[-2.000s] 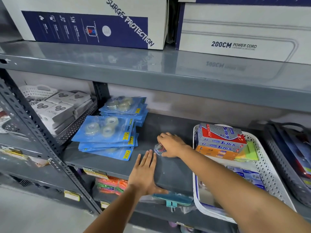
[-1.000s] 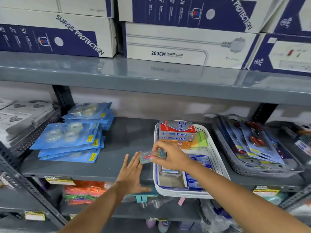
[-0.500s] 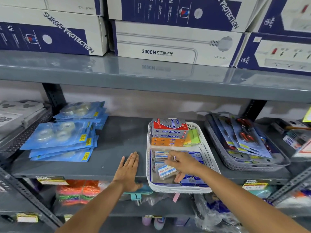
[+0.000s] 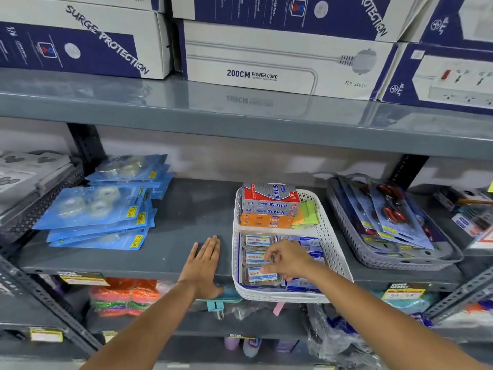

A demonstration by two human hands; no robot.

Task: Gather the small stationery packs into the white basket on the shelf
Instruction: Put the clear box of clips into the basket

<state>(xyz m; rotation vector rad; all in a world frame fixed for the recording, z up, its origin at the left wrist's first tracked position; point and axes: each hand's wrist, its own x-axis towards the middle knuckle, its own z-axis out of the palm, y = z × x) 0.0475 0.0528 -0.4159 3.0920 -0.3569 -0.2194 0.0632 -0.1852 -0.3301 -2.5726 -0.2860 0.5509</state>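
1. Now my left grip (image 4: 203, 263) lies palm down on the grey shelf (image 4: 186, 209); its fingers are straight and close together, released and holding nothing; it sits just left of the white basket (image 4: 282, 298).
2. My right grip (image 4: 287, 259) is down inside the front half of that basket; its fingers are curled, and the fingertips (image 4: 264, 269) touch the top of the front pack (image 4: 256, 279); whether I am pinching that pack or merely resting on it I cannot tell.
3. Three small packs (image 4: 254, 249), clear with white and blue labels, lie in a column along the basket's left wall; the front pack is the nearest of them, close against the basket's front wall; all three are inside the basket.
4. Beside them on the right, partly under my right grip, lie flat blue packs (image 4: 306, 243).
5. At the back of the basket stand stacked grey and red boxes (image 4: 269, 202) over orange boxes (image 4: 266, 221); green and yellow sticky notes (image 4: 306, 213) lean just to their right.
6. The basket stands on the shelf with its front edge jutting over the shelf's lip.
7. Well to the left on the same shelf are piles of blue tape cards (image 4: 101, 209); to the right, near the white basket, is a grey basket (image 4: 400, 260) holding carded scissors (image 4: 386, 206).
8. On the shelf above rest white and navy cartons (image 4: 266, 68).
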